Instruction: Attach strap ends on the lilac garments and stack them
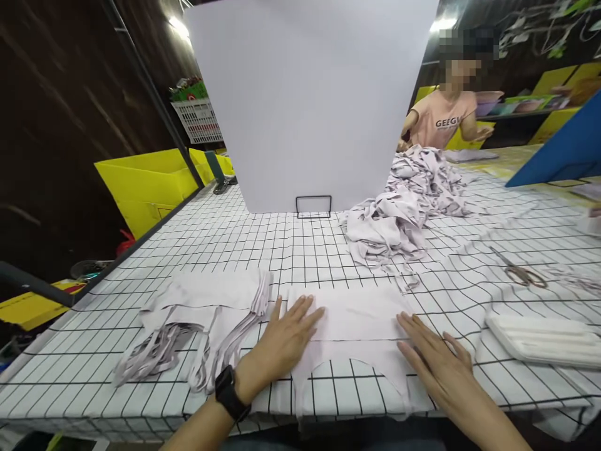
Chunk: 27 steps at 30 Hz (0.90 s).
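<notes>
A pale lilac fabric piece (352, 316) lies flat on the table in front of me, a seam running across it and a curved cut-out at its near edge. Narrow ends hang down on both sides of that cut-out. My left hand (288, 332), with a dark watch on the wrist, rests on the piece's left side, fingers spread. On the right side, my right hand (434, 354) lies flat with its fingers stretched out along the edge. To the left is a stack of similar fabric pieces (206, 291), their straps bunched at the near side.
A loose heap of lilac fabric (389, 228) lies beyond, before a large white board (314, 106) on a wire stand. Scissors (523, 274) and a white ridged tray (544, 338) lie right. Across the table is a person (444, 119). Yellow bins (150, 185) stand left.
</notes>
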Each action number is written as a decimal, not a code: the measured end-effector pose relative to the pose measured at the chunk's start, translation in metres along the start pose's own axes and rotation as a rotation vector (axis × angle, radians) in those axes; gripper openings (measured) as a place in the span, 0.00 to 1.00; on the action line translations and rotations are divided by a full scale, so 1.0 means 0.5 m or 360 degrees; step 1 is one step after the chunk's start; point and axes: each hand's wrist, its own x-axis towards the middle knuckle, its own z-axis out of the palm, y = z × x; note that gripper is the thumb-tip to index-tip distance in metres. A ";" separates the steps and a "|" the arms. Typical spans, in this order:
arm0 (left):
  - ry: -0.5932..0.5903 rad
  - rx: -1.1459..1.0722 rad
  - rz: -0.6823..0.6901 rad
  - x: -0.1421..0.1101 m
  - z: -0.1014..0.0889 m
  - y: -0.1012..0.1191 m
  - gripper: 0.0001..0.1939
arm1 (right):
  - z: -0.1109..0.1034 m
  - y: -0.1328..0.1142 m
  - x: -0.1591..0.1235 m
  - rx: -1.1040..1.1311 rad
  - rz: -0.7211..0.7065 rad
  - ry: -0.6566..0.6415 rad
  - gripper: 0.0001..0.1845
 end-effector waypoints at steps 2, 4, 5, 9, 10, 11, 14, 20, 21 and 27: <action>-0.0028 0.0059 -0.0092 -0.009 0.002 -0.015 0.26 | -0.002 -0.021 -0.008 0.0000 -0.0014 -0.0062 0.29; -0.0055 0.0087 -0.0162 -0.012 0.002 -0.021 0.27 | -0.009 -0.034 -0.012 0.0009 -0.0015 -0.0117 0.30; -0.0068 0.0087 -0.0183 -0.013 -0.001 -0.022 0.27 | -0.013 -0.036 -0.013 0.0010 -0.0006 -0.0147 0.31; -0.0160 0.0079 -0.0219 -0.024 -0.018 -0.030 0.28 | -0.030 -0.035 -0.012 0.0035 0.0038 -0.0258 0.32; -0.0199 0.0096 -0.0218 -0.028 -0.024 -0.033 0.32 | -0.037 -0.038 -0.013 0.0057 0.0040 -0.0259 0.31; -0.0231 0.0123 -0.0209 -0.031 -0.029 -0.034 0.38 | -0.045 -0.041 -0.017 0.0092 0.0026 -0.0233 0.30; -0.0244 0.0223 -0.0202 -0.033 -0.043 -0.026 0.50 | -0.076 -0.053 -0.051 0.0244 0.0102 0.0086 0.26; -0.0068 0.0031 0.0218 0.065 -0.044 0.088 0.42 | -0.068 -0.033 -0.172 0.0622 0.1007 0.0321 0.22; -0.0031 -0.0049 0.0363 0.093 -0.039 0.112 0.38 | -0.051 -0.031 -0.183 0.0763 0.1045 0.0204 0.24; -0.0125 -0.0207 0.0582 0.215 0.020 0.177 0.28 | 0.050 -0.081 -0.186 0.1383 0.0989 -0.0068 0.34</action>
